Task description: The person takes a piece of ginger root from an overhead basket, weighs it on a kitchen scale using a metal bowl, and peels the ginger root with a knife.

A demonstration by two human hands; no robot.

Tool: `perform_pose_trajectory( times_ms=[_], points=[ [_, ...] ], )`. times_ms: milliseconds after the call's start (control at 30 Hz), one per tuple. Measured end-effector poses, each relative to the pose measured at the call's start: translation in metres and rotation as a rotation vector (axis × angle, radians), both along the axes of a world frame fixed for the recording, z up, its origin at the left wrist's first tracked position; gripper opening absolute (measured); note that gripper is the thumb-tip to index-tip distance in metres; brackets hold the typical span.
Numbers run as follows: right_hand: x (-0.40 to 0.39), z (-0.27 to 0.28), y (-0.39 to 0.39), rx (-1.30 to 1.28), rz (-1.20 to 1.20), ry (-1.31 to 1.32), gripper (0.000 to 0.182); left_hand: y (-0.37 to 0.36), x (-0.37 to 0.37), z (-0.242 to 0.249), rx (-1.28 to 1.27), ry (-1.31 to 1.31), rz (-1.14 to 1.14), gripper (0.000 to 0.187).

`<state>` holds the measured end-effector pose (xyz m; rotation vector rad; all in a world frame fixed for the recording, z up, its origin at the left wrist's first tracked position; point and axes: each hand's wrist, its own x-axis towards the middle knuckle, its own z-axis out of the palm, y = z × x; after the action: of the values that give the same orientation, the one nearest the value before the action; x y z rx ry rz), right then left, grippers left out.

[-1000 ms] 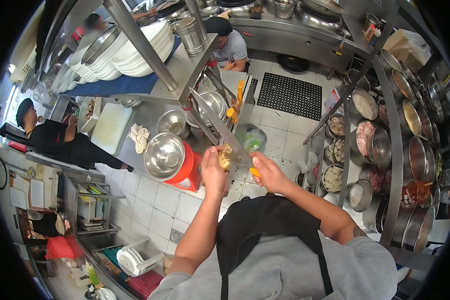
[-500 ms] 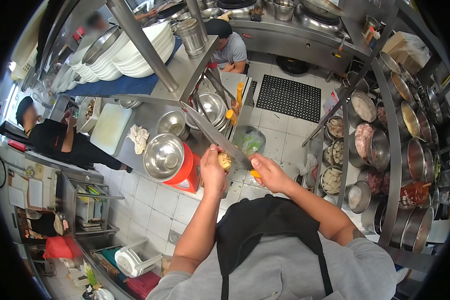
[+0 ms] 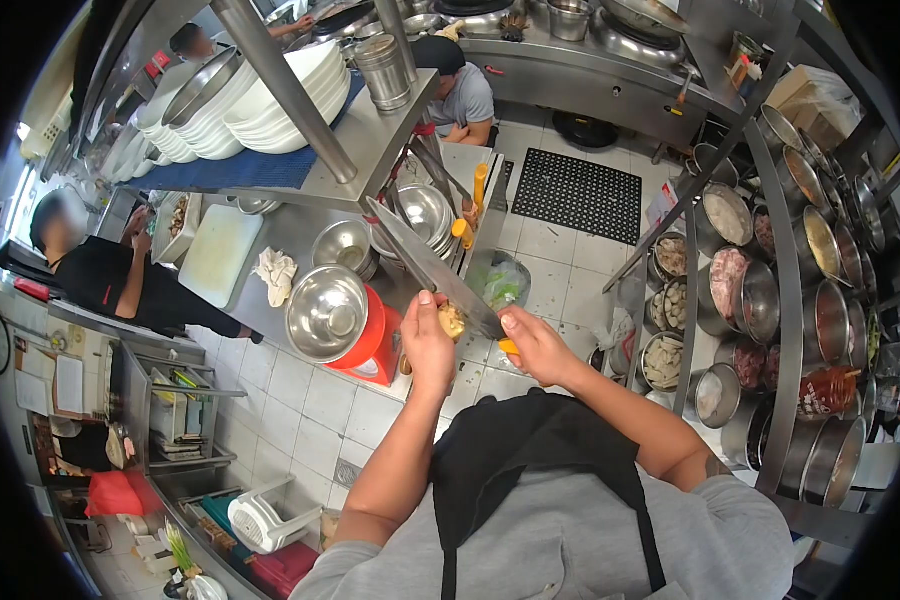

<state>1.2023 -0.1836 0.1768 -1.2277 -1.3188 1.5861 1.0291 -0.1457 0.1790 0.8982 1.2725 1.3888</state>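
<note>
In my left hand [image 3: 427,348] is a pale yellow-brown knobbly piece that looks like ginger root [image 3: 452,321], with the thumb along its top. A large kitchen knife [image 3: 438,276] is gripped by its yellow handle in my right hand [image 3: 538,346]. Its broad blade points up and to the left, passing right beside the ginger and my left thumb. Below and left of the blade, a steel bowl [image 3: 327,313] sits on a red scale [image 3: 374,340].
Left of the scale lie a crumpled cloth [image 3: 274,277] and a white cutting board [image 3: 220,255]. Pots of food fill the rack [image 3: 792,330] at right. One person [image 3: 105,270] stands at left; another [image 3: 460,100] is low by the stoves. A bin [image 3: 502,284] stands beyond my hands.
The ginger has turned slightly in my left hand, showing more pale flesh. The knife blade has shifted slightly. The person at left has moved their head and arms.
</note>
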Motion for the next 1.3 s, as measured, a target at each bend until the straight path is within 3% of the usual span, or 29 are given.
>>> perform_pose_trajectory(
  times_ms=[100,200,300,500,600,700,800,900,1000,1100,1200,1300],
  points=[
    [0.003,-0.006,0.002,-0.130,0.047,0.059,0.052,0.003,-0.002,-0.010,0.013,0.043,-0.010,0.038],
    [-0.003,0.001,0.000,0.017,-0.031,-0.050,0.050,0.004,0.001,-0.016,0.072,0.110,-0.008,0.039],
    [-0.006,0.002,0.003,0.008,-0.044,-0.013,0.050,-0.001,0.003,-0.018,-0.007,0.115,-0.024,0.045],
    [0.008,-0.008,0.012,-0.386,0.073,0.257,0.052,0.003,-0.002,-0.017,0.013,0.207,-0.092,0.044],
    [0.023,-0.016,0.020,-0.549,0.165,0.395,0.057,0.007,-0.010,-0.015,0.075,0.416,-0.107,0.042],
    [0.020,-0.001,0.020,-0.337,0.005,0.384,0.056,0.011,-0.008,-0.028,0.125,0.213,-0.100,0.039],
    [-0.003,0.011,0.022,0.100,-0.185,0.051,0.055,0.003,-0.001,-0.016,0.155,0.192,-0.153,0.039],
    [-0.015,0.008,0.029,0.214,-0.281,0.106,0.060,-0.003,0.008,-0.012,0.172,0.187,-0.178,0.039],
    [-0.019,-0.007,0.040,0.306,-0.314,-0.005,0.058,-0.006,0.008,-0.015,0.192,0.216,-0.224,0.039],
    [-0.019,-0.012,0.044,0.271,-0.318,-0.061,0.057,-0.003,0.004,-0.021,0.102,0.113,-0.175,0.040],
    [-0.022,-0.016,0.048,0.201,-0.365,0.116,0.054,0.003,-0.002,-0.012,-0.068,-0.257,-0.154,0.039],
    [-0.021,-0.010,0.044,0.286,-0.367,-0.079,0.050,0.005,-0.012,-0.015,-0.102,-0.432,-0.234,0.040]
  ],
)
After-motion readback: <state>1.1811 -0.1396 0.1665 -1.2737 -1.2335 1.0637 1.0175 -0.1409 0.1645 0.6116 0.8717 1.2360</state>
